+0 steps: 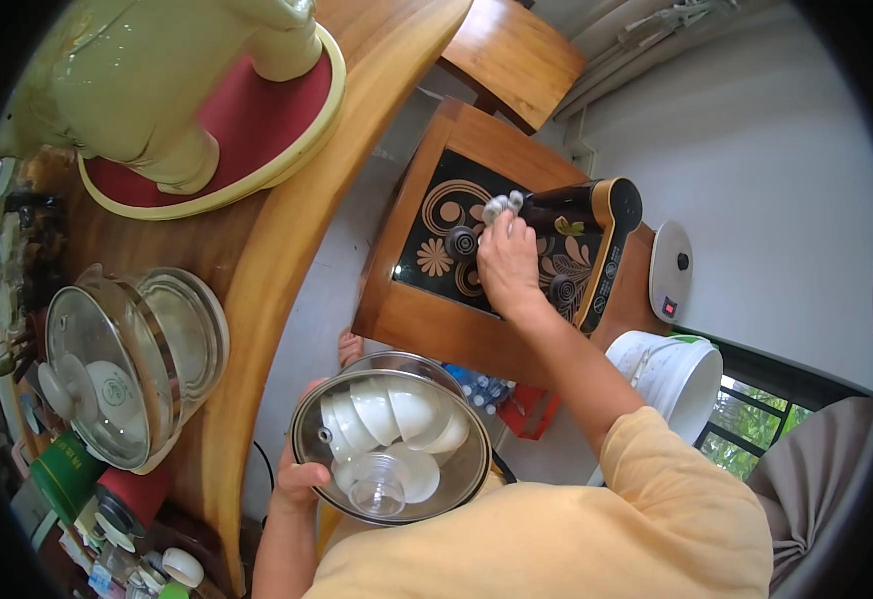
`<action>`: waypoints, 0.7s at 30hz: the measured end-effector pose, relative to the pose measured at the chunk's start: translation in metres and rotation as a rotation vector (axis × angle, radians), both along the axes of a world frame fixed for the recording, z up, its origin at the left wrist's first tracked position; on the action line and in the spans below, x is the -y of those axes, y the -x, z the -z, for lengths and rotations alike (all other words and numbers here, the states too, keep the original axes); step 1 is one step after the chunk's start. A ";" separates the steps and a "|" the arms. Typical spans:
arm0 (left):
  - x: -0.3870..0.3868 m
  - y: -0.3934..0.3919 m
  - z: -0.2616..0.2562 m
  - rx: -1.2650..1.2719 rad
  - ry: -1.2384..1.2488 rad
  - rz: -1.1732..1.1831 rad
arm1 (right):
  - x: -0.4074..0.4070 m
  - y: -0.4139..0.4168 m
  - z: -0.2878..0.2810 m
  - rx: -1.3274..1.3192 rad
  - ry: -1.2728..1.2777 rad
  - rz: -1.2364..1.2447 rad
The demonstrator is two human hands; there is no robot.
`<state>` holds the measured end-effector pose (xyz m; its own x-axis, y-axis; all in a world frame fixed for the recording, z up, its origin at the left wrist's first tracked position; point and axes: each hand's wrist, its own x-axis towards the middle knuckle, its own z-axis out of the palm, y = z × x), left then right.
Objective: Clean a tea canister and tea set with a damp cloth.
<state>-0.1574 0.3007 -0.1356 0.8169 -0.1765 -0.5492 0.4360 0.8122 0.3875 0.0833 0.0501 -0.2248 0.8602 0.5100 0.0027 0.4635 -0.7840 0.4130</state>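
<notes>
My left hand (303,475) grips the rim of a round vessel with a glass lid (474,479). Through the glass show several white cups (380,412) and a small clear cup (378,490). My right hand (509,262) is stretched over the dark patterned top of a wooden cabinet (421,299). Its fingertips are on a small whitish-grey object (501,207), blurred and of unclear kind. Beside those fingers, to the left, is a dark round knob (462,242); a second dark knob (562,288) lies right of my wrist. A black and gold appliance (601,239) stands at the cabinet's right.
On the curved wooden table (271,277) at left stand a large ceramic figure (144,75) and a glass-lidded container (137,367). A white bucket (664,382) is by the cabinet's right end, under a round pale device (672,273). Bottles (481,389) and a red box (530,412) lie below.
</notes>
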 end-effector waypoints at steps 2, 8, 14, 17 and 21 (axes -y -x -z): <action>-0.001 0.006 0.000 -0.029 -0.007 -0.014 | 0.004 0.013 -0.009 -0.085 -0.048 0.039; -0.006 0.015 0.002 -0.060 0.000 -0.042 | 0.071 0.015 -0.015 -0.153 -0.656 0.454; -0.008 0.009 0.006 0.027 -0.008 -0.030 | 0.105 -0.031 -0.026 -0.526 -0.692 0.619; -0.006 0.011 0.003 0.025 0.002 -0.024 | 0.092 -0.006 0.008 -0.166 -0.879 0.457; -0.002 0.004 -0.001 -0.021 0.008 -0.028 | 0.075 0.030 0.034 -0.038 -0.701 0.369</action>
<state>-0.1611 0.3024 -0.1345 0.8101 -0.1583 -0.5646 0.4208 0.8275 0.3717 0.0537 -0.0247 -0.2588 0.9793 0.0820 0.1853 0.1268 -0.9613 -0.2447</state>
